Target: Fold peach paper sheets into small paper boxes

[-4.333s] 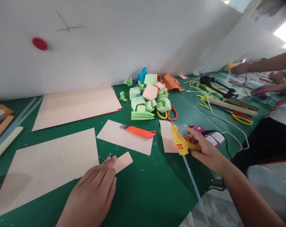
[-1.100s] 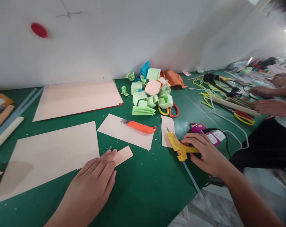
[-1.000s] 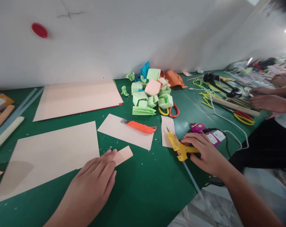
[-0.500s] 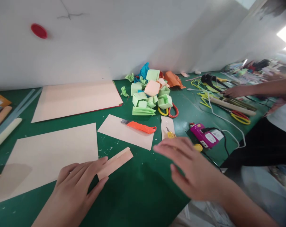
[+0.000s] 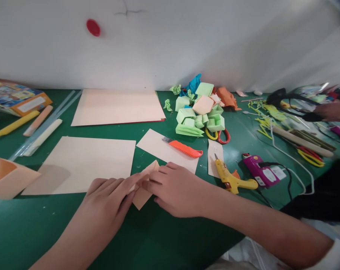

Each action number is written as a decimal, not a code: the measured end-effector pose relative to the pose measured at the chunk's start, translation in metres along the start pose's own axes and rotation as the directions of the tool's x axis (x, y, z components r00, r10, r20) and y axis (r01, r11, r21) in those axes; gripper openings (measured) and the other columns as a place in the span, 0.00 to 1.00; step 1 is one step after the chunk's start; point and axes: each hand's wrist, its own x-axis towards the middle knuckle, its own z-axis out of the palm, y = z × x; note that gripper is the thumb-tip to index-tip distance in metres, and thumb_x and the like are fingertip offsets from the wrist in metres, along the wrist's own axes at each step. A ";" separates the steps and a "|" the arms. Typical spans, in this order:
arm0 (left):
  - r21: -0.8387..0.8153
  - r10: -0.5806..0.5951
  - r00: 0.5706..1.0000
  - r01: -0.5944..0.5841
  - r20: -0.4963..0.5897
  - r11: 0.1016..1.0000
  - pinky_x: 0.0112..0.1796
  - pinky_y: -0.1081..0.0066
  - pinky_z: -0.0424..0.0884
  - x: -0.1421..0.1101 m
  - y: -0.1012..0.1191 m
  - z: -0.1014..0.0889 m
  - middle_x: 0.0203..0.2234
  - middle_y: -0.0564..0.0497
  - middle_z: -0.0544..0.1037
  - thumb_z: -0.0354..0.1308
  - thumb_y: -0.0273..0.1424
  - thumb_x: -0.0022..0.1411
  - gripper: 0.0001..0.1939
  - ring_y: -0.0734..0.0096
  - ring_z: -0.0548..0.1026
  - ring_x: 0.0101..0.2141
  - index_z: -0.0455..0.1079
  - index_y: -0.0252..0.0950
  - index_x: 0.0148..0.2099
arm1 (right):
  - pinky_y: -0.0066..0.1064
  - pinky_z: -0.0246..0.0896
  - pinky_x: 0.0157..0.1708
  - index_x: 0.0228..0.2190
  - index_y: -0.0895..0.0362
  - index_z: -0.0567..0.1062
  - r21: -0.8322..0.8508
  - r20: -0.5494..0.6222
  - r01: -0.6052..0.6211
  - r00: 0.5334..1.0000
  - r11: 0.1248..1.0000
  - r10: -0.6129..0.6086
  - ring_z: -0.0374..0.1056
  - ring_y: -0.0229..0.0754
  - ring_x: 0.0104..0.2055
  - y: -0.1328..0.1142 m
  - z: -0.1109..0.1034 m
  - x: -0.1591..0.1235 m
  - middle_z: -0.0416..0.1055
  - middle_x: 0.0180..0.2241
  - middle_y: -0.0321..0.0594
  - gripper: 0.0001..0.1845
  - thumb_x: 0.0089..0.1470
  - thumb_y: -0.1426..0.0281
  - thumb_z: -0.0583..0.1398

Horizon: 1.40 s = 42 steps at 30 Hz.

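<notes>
A small folded piece of peach paper point(image 5: 142, 197) lies at the near middle of the green table point(image 5: 158, 240). My left hand point(image 5: 110, 198) grips its left end between thumb and fingers. The fingers of my right hand point(image 5: 175, 189) are closed on its right part and cover much of the fold. Just beyond my hands, an orange utility knife point(image 5: 185, 148) rests on a peach paper strip point(image 5: 153, 143). To the left of them lies a large peach sheet point(image 5: 94, 157).
A yellow glue gun point(image 5: 232, 179) and a purple power adapter point(image 5: 261, 170) lie at right. Folded green and peach paper boxes point(image 5: 203, 105) are heaped at the back, with scissors point(image 5: 224, 136) beside them. An open peach paper box point(image 5: 9, 178) stands at left. Another person's hand point(image 5: 333, 112) shows far right.
My right hand has come left from above the table onto the folded paper, which now stands partly opened along its fold. The view has turned left, bringing the peach box into sight.
</notes>
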 end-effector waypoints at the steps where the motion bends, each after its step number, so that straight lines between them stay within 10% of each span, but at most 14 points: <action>1: 0.011 0.014 1.000 -0.014 -0.007 1.000 0.42 0.61 0.67 0.000 0.000 -0.001 0.39 0.52 0.83 0.46 0.36 0.75 0.18 0.61 0.79 0.38 0.67 0.48 0.62 | 0.43 0.59 0.43 0.55 0.59 0.71 0.000 0.001 0.001 1.000 1.000 -0.001 0.68 0.49 0.49 0.001 0.000 0.001 0.75 0.51 0.45 0.19 0.65 0.68 0.57; 12: -0.009 0.014 0.999 -0.014 0.033 1.000 0.42 0.59 0.68 0.003 -0.002 -0.007 0.36 0.50 0.81 0.48 0.30 0.70 0.15 0.60 0.77 0.38 0.77 0.43 0.43 | 0.41 0.58 0.45 0.40 0.55 0.76 -0.095 -0.089 0.055 0.994 0.994 -0.063 0.61 0.49 0.48 0.003 -0.003 -0.009 0.73 0.47 0.43 0.13 0.61 0.81 0.55; 18: 0.068 0.040 0.995 -0.047 0.096 0.997 0.43 0.54 0.69 0.006 0.004 -0.008 0.39 0.47 0.79 0.50 0.35 0.71 0.13 0.55 0.76 0.42 0.76 0.43 0.45 | 0.44 0.60 0.53 0.55 0.52 0.73 0.034 0.017 -0.053 0.998 0.998 0.053 0.60 0.50 0.58 0.010 0.002 -0.048 0.66 0.62 0.41 0.27 0.58 0.83 0.55; 26: 0.210 0.147 0.987 -0.157 0.064 0.965 0.54 0.44 0.67 0.005 0.005 -0.010 0.66 0.45 0.66 0.52 0.37 0.69 0.14 0.40 0.63 0.64 0.76 0.44 0.52 | 0.50 0.57 0.58 0.59 0.53 0.68 0.094 -0.005 -0.154 0.988 0.984 0.155 0.61 0.52 0.60 -0.006 0.001 -0.051 0.66 0.62 0.44 0.22 0.65 0.74 0.55; 34: 0.139 0.188 0.973 -0.206 0.135 0.969 0.55 0.49 0.64 0.004 0.004 -0.009 0.59 0.48 0.75 0.51 0.32 0.70 0.23 0.52 0.73 0.57 0.66 0.47 0.65 | 0.50 0.58 0.53 0.62 0.55 0.64 0.062 -0.035 -0.205 0.978 0.977 0.207 0.64 0.52 0.52 -0.012 0.005 -0.033 0.69 0.54 0.47 0.29 0.61 0.78 0.54; 42: 0.190 0.172 0.972 -0.201 0.158 0.961 0.52 0.50 0.63 0.003 0.021 -0.011 0.54 0.47 0.76 0.48 0.30 0.70 0.18 0.54 0.74 0.50 0.72 0.44 0.57 | 0.46 0.59 0.51 0.55 0.55 0.71 0.226 -0.006 -0.165 0.985 0.960 0.171 0.64 0.51 0.51 -0.001 -0.009 -0.024 0.72 0.50 0.46 0.21 0.63 0.63 0.61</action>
